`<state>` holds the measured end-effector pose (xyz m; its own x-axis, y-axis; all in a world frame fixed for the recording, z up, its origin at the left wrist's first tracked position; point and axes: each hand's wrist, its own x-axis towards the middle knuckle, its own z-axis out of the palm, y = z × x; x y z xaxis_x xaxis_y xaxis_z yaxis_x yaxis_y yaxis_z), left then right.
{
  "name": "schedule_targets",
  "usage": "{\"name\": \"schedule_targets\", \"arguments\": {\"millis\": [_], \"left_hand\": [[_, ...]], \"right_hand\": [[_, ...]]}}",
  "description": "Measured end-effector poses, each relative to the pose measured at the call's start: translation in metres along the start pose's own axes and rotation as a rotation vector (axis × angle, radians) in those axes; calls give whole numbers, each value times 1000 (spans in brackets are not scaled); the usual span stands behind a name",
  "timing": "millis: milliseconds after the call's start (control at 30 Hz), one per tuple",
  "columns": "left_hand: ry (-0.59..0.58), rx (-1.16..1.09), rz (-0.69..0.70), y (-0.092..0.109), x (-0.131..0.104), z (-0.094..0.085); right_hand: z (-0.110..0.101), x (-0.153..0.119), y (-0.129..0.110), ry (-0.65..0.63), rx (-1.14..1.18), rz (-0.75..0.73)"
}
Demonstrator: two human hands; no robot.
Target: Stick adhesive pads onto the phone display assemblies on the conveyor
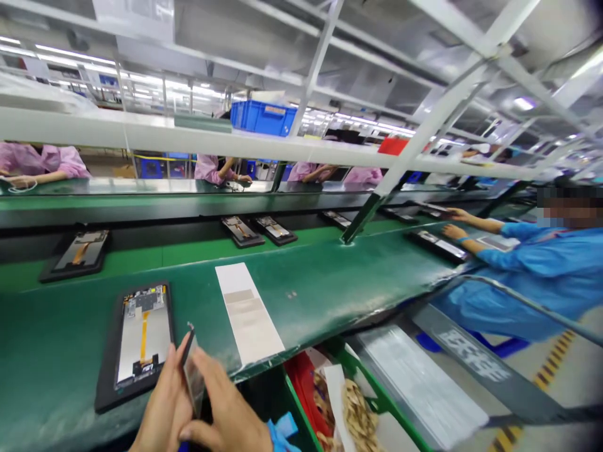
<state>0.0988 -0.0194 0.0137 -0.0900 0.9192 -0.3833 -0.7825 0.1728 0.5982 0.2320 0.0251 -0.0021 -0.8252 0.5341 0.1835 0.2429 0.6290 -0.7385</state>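
Between my two hands stands a thin flat piece (191, 370), seen nearly edge-on, with a dark edge and a small tab at its top; its exact kind does not show. My left hand (164, 402) presses against its left side, fingers together. On the other side, my right hand (228, 402) grips it with fingers and thumb. Just left of my hands lies an opened tablet (144, 333), its grey inside, orange ribbon cable and circuit board facing up. A black tray (108, 376) holds that tablet on the green bench.
White and beige adhesive sheets (249, 314) lie on the green bench (311, 282). Beyond, a green conveyor (183, 248) carries several opened tablets (81, 251). Below the bench edge sits a green bin (391, 414) of scraps. A co-worker in blue (532, 270) works at the right.
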Motion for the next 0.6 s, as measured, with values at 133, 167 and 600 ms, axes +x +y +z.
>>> {"name": "schedule_targets", "arguments": {"millis": [133, 167, 600], "left_hand": [[103, 75, 119, 20, -14, -47], [151, 98, 154, 28, -20, -55], [389, 184, 420, 94, -26, -112]], "right_hand": [[6, 19, -5, -7, 160, -109], [7, 23, -12, 54, 228, -80], [62, 93, -40, 77, 1059, 372]]}}
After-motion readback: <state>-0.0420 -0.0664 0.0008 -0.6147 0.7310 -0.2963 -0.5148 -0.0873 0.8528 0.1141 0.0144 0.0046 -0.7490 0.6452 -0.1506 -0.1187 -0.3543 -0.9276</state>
